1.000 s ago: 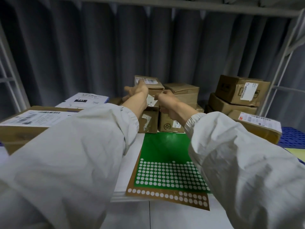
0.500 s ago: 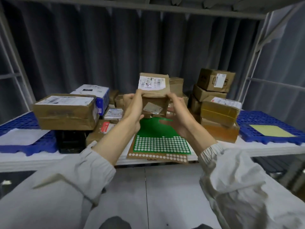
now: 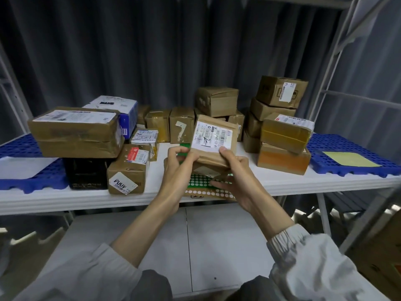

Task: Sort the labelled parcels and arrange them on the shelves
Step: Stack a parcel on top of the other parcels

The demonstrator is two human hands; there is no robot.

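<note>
parcel (image 3: 213,142) held above bench (image 3: 282,185) front edge, label up | left hand (image 3: 176,170) and right hand (image 3: 235,177) pinching its near edge, thumbs on top | label to be read level, grip kept two-sided, before shelf is chosen

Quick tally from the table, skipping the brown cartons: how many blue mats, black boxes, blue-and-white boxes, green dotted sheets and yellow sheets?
Blue mats: 2
Black box: 1
Blue-and-white box: 1
Green dotted sheet: 1
Yellow sheet: 1
Total: 6
</note>
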